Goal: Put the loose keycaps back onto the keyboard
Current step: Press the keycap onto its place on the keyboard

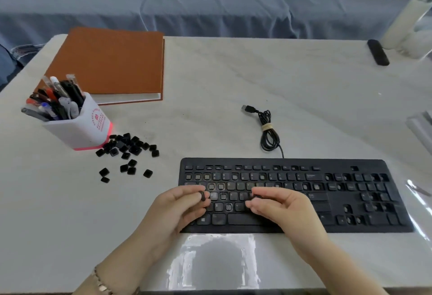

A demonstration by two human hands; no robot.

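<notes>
blk keyboard (327, 201), blk keycaps (128, 152), orange-brown binder (107, 60), white/pink pen cup (81, 128)

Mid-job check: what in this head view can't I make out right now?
All in the head view:
Legends on the loose keycaps: too small to read.
Legend on the keycap that the left hand pinches: blurred.
Whether the right hand holds anything: its curled fingers hide it.
Sockets on the left of the keyboard: partly covered by both hands.
</notes>
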